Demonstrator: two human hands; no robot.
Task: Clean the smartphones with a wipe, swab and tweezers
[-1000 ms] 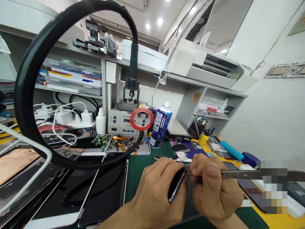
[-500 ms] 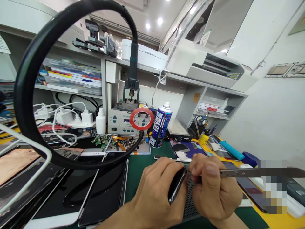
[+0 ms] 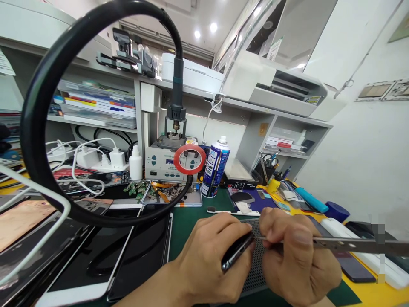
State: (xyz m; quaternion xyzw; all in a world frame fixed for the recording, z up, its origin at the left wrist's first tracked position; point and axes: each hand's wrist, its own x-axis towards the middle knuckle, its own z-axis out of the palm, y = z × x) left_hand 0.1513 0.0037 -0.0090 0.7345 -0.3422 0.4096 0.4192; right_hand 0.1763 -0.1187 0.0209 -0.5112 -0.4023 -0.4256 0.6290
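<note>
A dark phone-like device (image 3: 237, 252) with a shiny metal edge is tilted in my left hand (image 3: 212, 256), whose fingers wrap round it. My right hand (image 3: 298, 256), just to the right, is closed on a long, flat metal tool (image 3: 348, 244). The tool's thin tip reaches the device's right end; whether it touches cannot be told. The tool's other end stretches toward the right edge of the view. Beneath both hands lies a perforated dark mat (image 3: 257, 273) on the green work mat (image 3: 188, 219).
Several phones and screens (image 3: 140, 251) cover the left side. A black hose (image 3: 28, 128) loops above them. Behind stand a parts tray (image 3: 194, 199), a blue spray can (image 3: 216, 167) and a toothbrush (image 3: 233, 212). A dark phone (image 3: 358, 268) lies at the right.
My right hand has moved a little right and down with the tool. The device in my left hand has tilted flatter, and its end has shifted slightly left.
</note>
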